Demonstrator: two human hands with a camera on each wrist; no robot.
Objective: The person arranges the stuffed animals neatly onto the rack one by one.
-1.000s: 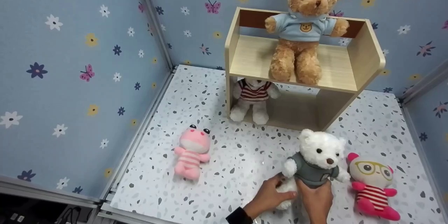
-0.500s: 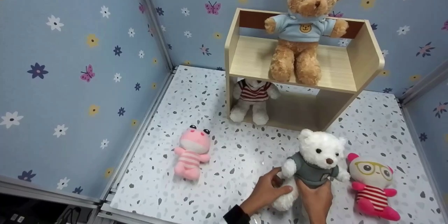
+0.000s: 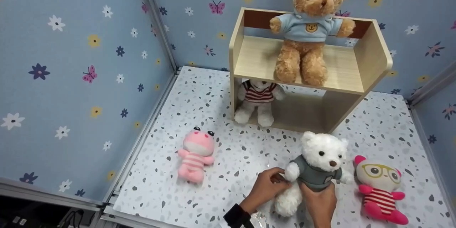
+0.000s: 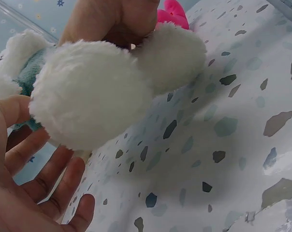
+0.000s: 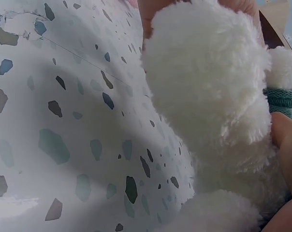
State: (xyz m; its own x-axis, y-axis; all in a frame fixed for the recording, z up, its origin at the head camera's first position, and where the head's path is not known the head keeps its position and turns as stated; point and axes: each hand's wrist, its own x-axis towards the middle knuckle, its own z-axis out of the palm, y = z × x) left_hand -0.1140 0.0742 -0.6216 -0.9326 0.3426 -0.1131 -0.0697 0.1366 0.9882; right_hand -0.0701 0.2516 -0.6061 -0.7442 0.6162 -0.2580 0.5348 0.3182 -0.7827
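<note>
Okay, got a white bear in a dark grey-green shirt up close at near right, held roughly upright in front of the wooden shelf. Gripping it low, just under the shirt hem, with the right hand. Touching it from the left with the left hand, with fingers spread and loosely bent; can't really tell whether pinching any fur. Also wearing a black band on that wrist. Just right of the bear, got a pink doll with printed glasses lying on the speckled table. Off to the left, well apart, got a pink frog doll, lying face up too. On the shelf, got a big brown bear seated up top, plus a smaller bear in red stripes at the left of the lower compartment.
</note>
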